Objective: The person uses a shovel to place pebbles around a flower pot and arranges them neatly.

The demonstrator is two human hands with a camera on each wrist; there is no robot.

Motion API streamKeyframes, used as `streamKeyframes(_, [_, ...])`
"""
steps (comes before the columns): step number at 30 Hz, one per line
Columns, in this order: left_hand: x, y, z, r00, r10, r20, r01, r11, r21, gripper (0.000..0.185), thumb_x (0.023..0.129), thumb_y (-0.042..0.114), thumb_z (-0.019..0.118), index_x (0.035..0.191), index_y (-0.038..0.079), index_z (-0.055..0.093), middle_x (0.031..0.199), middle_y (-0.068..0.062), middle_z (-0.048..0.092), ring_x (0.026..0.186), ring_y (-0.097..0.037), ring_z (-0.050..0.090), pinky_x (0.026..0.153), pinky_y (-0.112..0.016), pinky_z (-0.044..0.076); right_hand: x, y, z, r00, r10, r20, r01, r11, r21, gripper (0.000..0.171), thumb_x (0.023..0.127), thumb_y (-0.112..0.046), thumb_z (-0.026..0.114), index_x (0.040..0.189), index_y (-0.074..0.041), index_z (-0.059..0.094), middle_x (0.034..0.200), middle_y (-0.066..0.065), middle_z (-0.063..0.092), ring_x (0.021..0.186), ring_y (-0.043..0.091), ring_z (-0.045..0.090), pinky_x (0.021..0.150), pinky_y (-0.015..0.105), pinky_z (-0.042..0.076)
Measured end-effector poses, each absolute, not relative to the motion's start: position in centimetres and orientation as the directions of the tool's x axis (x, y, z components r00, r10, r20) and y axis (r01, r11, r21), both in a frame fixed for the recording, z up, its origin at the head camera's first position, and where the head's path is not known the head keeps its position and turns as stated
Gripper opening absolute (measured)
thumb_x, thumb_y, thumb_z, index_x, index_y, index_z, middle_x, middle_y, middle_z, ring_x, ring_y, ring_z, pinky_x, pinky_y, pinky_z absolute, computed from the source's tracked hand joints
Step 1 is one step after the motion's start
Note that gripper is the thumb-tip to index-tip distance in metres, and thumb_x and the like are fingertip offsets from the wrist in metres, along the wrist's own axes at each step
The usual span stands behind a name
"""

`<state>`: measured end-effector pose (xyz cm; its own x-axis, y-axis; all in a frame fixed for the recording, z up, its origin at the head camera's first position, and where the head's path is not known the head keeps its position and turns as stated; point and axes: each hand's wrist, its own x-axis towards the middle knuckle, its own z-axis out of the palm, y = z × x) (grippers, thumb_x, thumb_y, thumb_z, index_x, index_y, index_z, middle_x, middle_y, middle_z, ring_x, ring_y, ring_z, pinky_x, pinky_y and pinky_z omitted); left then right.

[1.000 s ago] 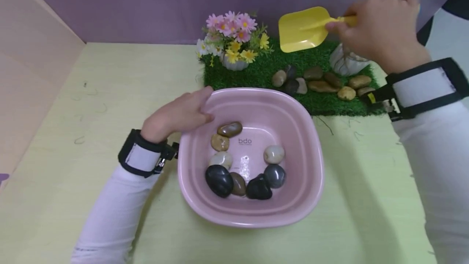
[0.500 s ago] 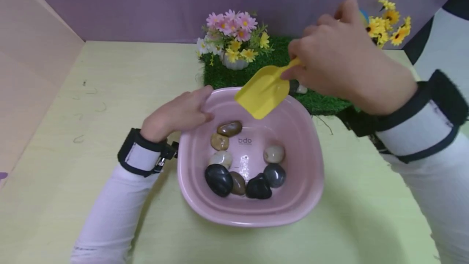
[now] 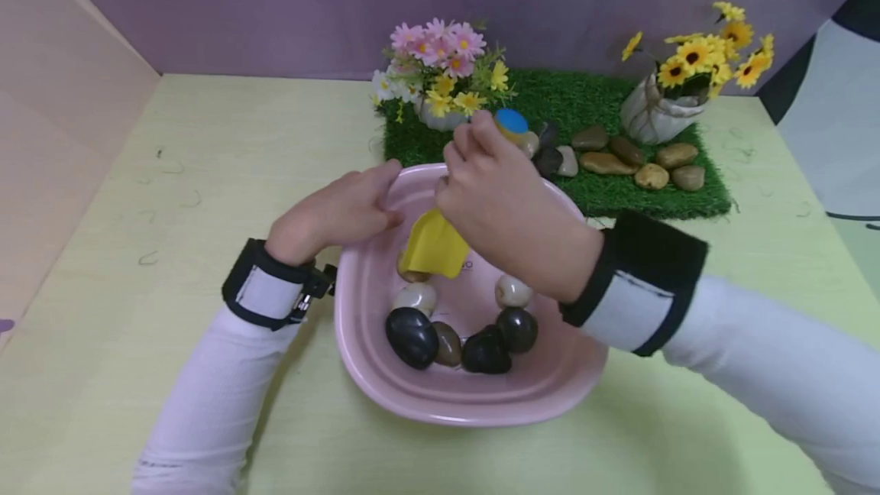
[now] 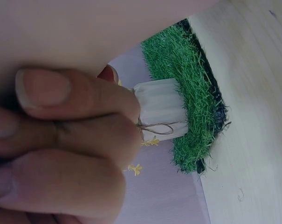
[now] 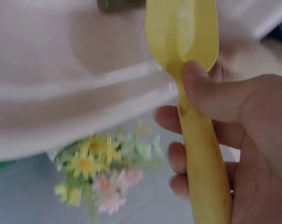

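Note:
A pink plastic basin (image 3: 474, 399) stands on the table with several smooth stones in it, among them a large black stone (image 3: 412, 338). At its upper-left rim, my left hand (image 3: 337, 208) grips the edge, thumb on the inner side. My right hand (image 3: 516, 205) holds a yellow toy shovel (image 3: 435, 244) by its handle, the thumb pressed along the neck in the right wrist view. The shovel's blade points down inside the basin and partly covers a tan stone. Behind the hand shows the handle's blue end (image 3: 512, 121).
Behind the basin lies a green turf mat (image 3: 577, 105). On it stand a pot of pink and yellow daisies (image 3: 443, 71), a white pot of sunflowers (image 3: 656, 109) and several pebbles (image 3: 608, 163). A purple partition (image 3: 275, 14) rises along the table's back edge.
My right hand has carried the shovel from above the mat at the right, leftward and down into the basin. The sunflower pot has come into full view. My left hand stays at the rim.

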<state>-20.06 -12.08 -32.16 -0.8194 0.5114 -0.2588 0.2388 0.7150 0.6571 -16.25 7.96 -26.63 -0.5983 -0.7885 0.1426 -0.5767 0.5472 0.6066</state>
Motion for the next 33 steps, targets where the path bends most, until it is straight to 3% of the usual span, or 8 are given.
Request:
streamKeyframes(6, [-20.1,-11.9,-32.2,-0.832,0.492,-0.255,0.235,0.729,0.643,0.024,0.096,0.012,0.055,0.117,0.006,0.046,0.103,-0.021,0.063,0.075,-0.025,0.071,0.062,-0.033,0.061,-16.3,6.2,-28.0,-0.523,-0.847,0.091,-0.612,0.448,0.652,0.027,0.093,-0.003,0.054,0.07,-0.014,0.065,0.078,0.005,0.063,0.09,0.028,0.051,0.099,0.042,0.034])
streamKeyframes(9, [-20.1,-12.0,-32.2,-0.834,0.495,-0.244,0.242,0.726,0.644,0.046,0.094,0.012,0.055,0.138,0.008,0.043,0.112,-0.021,0.064,0.082,-0.027,0.072,0.072,-0.036,0.062,-16.8,5.2,-28.1,-0.489,-0.87,0.053,-0.644,0.402,0.651,0.025,0.092,-0.005,0.055,0.075,-0.017,0.07,0.078,0.003,0.067,0.091,0.026,0.051,0.099,0.042,0.032])
streamKeyframes(13, [-20.0,-12.1,-32.2,-0.833,0.498,-0.242,0.241,0.721,0.65,0.071,0.091,0.012,0.056,0.155,0.012,0.026,0.121,-0.019,0.065,0.09,-0.027,0.071,0.082,-0.04,0.06,-17.4,4.2,-27.9,-0.491,-0.87,-0.053,-0.684,0.347,0.642,0.019,0.094,-0.013,0.056,0.089,-0.016,0.075,0.088,0.004,0.073,0.099,0.027,0.055,0.106,0.044,0.031])
streamKeyframes(19, [-20.2,-11.8,-32.3,-0.84,0.481,-0.251,0.234,0.739,0.632,0.057,0.093,0.015,0.056,0.147,0.011,0.038,0.122,-0.018,0.064,0.093,-0.028,0.07,0.083,-0.04,0.06,-17.9,4.2,-28.1,-0.534,-0.825,-0.186,-0.757,0.367,0.541,0.022,0.083,-0.037,0.069,0.09,-0.017,0.074,0.093,0.003,0.074,0.104,0.029,0.057,0.109,0.049,0.029])
streamKeyframes(22, [-20.2,-11.7,-32.3,-0.842,0.474,-0.257,0.23,0.746,0.624,0.036,0.094,0.015,0.056,0.129,0.009,0.047,0.113,-0.019,0.065,0.089,-0.028,0.07,0.077,-0.038,0.06,-18.1,4.5,-28.3,-0.533,-0.817,-0.221,-0.778,0.37,0.508,0.026,0.08,-0.041,0.072,0.09,-0.017,0.073,0.092,0.003,0.074,0.104,0.03,0.057,0.109,0.05,0.03])
streamKeyframes(26, [-20.1,-11.6,-32.1,-0.84,0.471,-0.269,0.219,0.749,0.626,0.02,0.095,0.013,0.053,0.113,0.007,0.047,0.105,-0.021,0.063,0.082,-0.028,0.07,0.067,-0.035,0.06,-18.1,4.7,-28.3,-0.525,-0.813,-0.251,-0.801,0.373,0.469,0.027,0.084,-0.044,0.069,0.09,-0.018,0.073,0.093,0.003,0.073,0.104,0.03,0.057,0.109,0.05,0.031])
streamKeyframes(33, [-20.0,-11.9,-32.0,-0.836,0.465,-0.293,0.197,0.752,0.629,0.02,0.096,0.013,0.052,0.114,0.008,0.045,0.107,-0.02,0.063,0.081,-0.027,0.07,0.066,-0.034,0.06,-17.6,4.6,-27.8,-0.531,-0.805,-0.264,-0.807,0.387,0.445,0.027,0.085,-0.044,0.068,0.089,-0.018,0.073,0.093,0.001,0.073,0.108,0.03,0.056,0.111,0.05,0.029])
